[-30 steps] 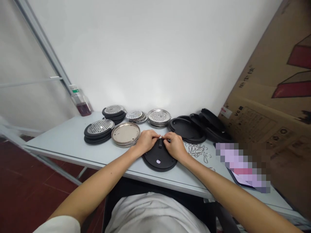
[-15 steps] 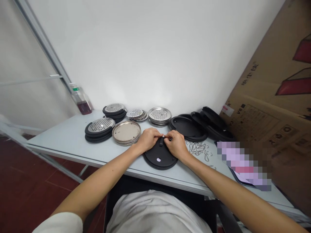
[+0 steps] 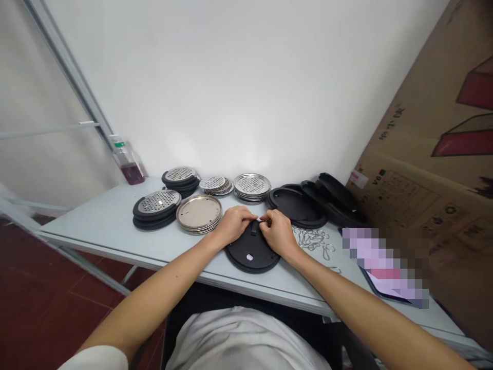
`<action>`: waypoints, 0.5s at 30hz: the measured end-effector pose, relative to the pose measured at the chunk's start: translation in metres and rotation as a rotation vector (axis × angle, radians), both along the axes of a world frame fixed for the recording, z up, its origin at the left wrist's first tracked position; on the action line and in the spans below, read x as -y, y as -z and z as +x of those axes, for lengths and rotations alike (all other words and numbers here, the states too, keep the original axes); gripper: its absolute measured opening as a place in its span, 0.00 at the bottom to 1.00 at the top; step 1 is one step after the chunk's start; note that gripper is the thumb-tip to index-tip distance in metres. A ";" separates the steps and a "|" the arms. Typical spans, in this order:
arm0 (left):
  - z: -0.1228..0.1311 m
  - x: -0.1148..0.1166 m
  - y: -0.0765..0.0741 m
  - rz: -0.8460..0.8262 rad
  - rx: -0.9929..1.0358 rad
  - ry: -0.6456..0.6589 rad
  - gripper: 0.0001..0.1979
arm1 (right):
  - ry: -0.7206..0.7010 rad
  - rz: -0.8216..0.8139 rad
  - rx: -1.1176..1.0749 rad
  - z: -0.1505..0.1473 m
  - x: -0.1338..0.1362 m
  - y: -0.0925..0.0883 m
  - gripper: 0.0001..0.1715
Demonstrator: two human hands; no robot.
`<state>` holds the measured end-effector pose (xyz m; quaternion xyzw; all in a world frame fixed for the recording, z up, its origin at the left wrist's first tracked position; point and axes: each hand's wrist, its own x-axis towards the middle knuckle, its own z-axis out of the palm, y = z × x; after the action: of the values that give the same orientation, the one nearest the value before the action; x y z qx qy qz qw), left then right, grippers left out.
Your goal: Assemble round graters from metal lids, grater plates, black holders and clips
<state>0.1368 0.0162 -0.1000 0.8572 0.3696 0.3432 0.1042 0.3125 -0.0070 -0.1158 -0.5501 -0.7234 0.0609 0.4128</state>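
A round black disc (image 3: pixel 252 263) lies at the table's front edge, with a short black tab (image 3: pixel 254 228) and a pale oval spot on its face. Both my hands rest over its far part. My left hand (image 3: pixel 235 225) is closed, its thumb and index finger pinched at the disc's far edge. Opposite it, my right hand (image 3: pixel 278 234) is closed too, fingers curled. Between the fingertips shows a small shiny metal piece (image 3: pixel 259 220), mostly hidden. Several bent wire clips (image 3: pixel 314 239) lie loose to the right of my right hand.
Stacked metal plates (image 3: pixel 199 211) stand left of the disc; perforated plates (image 3: pixel 252 185) are behind. Black-rimmed grater-like discs (image 3: pixel 157 208) are stacked further left. Black round trays (image 3: pixel 296 205) lie right, near a phone-like device (image 3: pixel 385 277) and cardboard box (image 3: pixel 416 205). A bottle (image 3: pixel 131 167) stands back left.
The view has shifted slightly. Both hands keep their pinch at the disc's far edge, and the shiny piece between the fingertips shows a little differently.
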 end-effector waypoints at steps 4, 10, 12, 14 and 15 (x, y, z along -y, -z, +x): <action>0.000 0.002 0.000 0.009 0.012 -0.005 0.13 | -0.008 -0.017 -0.007 0.001 0.000 -0.003 0.10; -0.003 0.005 -0.012 0.039 0.057 -0.043 0.11 | -0.058 -0.072 -0.003 0.008 0.002 -0.008 0.15; -0.004 0.016 -0.021 0.065 0.060 -0.050 0.11 | -0.084 -0.094 0.008 0.012 0.004 -0.011 0.17; -0.007 0.035 -0.029 0.089 0.011 -0.043 0.19 | -0.111 -0.112 0.022 0.016 0.007 -0.014 0.19; -0.008 0.046 -0.030 0.087 -0.043 -0.029 0.25 | -0.130 -0.121 0.032 0.018 0.009 -0.016 0.19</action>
<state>0.1284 -0.0296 -0.0699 0.8627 0.3687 0.3419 0.0538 0.3308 -0.0155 -0.0993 -0.5270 -0.7590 0.1222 0.3622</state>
